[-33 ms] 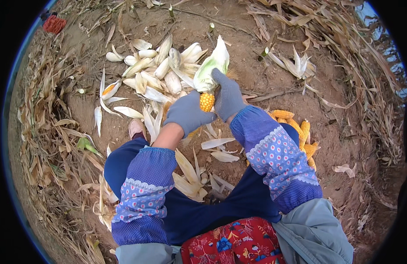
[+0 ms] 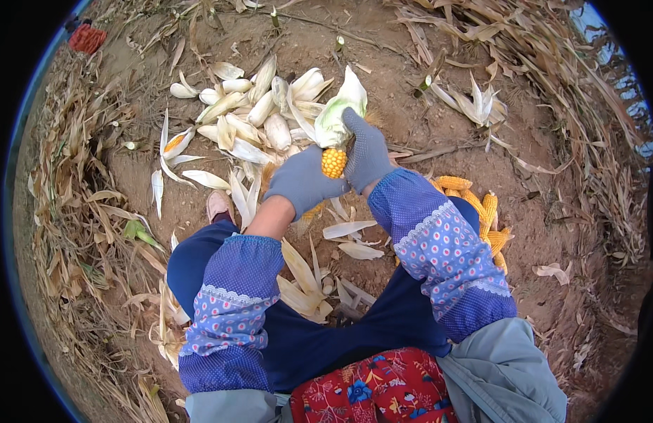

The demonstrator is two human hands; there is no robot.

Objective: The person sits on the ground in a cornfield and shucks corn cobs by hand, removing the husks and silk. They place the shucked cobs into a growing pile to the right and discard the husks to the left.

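Both my hands wear grey dotted gloves and meet around one ear of corn (image 2: 333, 163), whose yellow kernels show between them. My left hand (image 2: 304, 175) is closed around the ear's lower part. My right hand (image 2: 367, 149) is closed on the ear's right side, its thumb pressed on the pale green-white husk (image 2: 340, 111) that stands up past the kernels. The fingers beneath the ear are hidden. Just beyond my hands lies a heap of ears in whitish husks (image 2: 259, 113). Bare yellow ears (image 2: 487, 211) are piled beside my right knee.
A partly husked ear (image 2: 175, 144) lies left of the heap. Loose husk pieces (image 2: 305, 282) are scattered between my legs. Cut stalk stubs (image 2: 425, 82) stick up from the soil. Dry stalks line both sides, and a red object (image 2: 87, 39) sits at the far left.
The husk's top has dropped slightly toward my hands and looks more crumpled. My right thumb has shifted a little; both hands otherwise stay in place on the ear.
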